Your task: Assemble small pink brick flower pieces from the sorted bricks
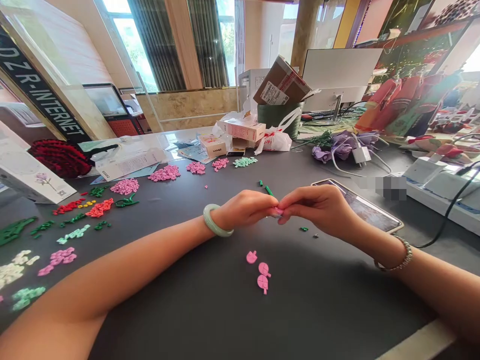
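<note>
As fingers (pixel 264 201) pinch plastic (pixel 277 212), a bin (pixel 270 115) bears cardboard (pixel 284 81).

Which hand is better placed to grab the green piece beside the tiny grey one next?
Likely the right hand: the green piece lies close to it, farther from the left hand. Both hands are pinching a pink piece, though.

So my bangle (pixel 208 221) is pale green, the piece (pixel 277 211) in my fingers (pixel 300 194) is pink, table (pixel 187 310) is dark grey, and the white box (pixel 24 165) has a purplish flower print (pixel 45 180).
</note>
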The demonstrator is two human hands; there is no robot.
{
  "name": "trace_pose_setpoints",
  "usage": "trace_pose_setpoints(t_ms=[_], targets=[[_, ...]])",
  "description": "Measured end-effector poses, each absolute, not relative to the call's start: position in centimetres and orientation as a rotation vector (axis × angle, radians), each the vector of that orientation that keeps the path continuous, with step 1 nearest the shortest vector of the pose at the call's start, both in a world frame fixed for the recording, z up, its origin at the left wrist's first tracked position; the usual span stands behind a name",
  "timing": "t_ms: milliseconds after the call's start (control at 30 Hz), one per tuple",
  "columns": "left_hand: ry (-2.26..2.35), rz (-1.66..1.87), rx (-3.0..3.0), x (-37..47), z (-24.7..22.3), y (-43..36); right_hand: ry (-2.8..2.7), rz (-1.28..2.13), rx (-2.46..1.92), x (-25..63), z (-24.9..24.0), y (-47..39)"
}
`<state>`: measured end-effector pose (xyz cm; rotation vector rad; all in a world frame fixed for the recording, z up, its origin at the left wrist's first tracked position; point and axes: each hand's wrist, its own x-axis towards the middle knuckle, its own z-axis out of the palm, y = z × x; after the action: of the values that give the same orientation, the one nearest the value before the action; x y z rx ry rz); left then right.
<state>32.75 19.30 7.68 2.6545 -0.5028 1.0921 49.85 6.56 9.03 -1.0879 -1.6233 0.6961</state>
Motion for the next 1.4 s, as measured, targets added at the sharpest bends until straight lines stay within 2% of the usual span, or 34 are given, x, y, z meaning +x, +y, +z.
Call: trace_pose_setpoints(t_ms=[200,400,600,733,833,933,1100,1267,1333,1400], targets=[[-0.558,1.073,2.645,32.4,7.4,18.9,-1.607,0.735,-1.04,49.1,9.0,6.4],[-0.216,1.109,2.643,32.6,7.3,19.0,-1.533,0.562,-1.064,48.5,8.7,6.8],[-0.278,1.023,2.655,32.2,7.8,19.0,-1.677,0.368,-1.168,48.3,8.9,6.6],[0.015,1.152,2.622,31.9,7.5,19.8,-1.845,0.207,-1.177,48.8,9.3,6.3],[0.36,1.214,2.678,31.6,7.4,21.8,-2.008,0.207,-1.133,49.2,9.4,6.1],[0.693,1.028,2.835,30.2,8.3,24.9,-2.184,0.268,-1.088,49.3,9.3,6.0],[1.137,0.979,2.836,24.5,11.4,30.1,-2.3,0.497,-1.2,48.8,9.3,5.6],[1.385,0.829,2.818,18.4,12.0,31.2,-2.262,0.587,-1.394,48.1,9.4,5.3],[1.417,0.656,2.827,16.9,11.6,30.4,-2.26,0.606,-1.465,48.1,9.4,5.5],[1.461,0.324,2.854,16.0,11.2,29.5,-2.244,0.69,-1.504,48.2,9.4,5.6]])
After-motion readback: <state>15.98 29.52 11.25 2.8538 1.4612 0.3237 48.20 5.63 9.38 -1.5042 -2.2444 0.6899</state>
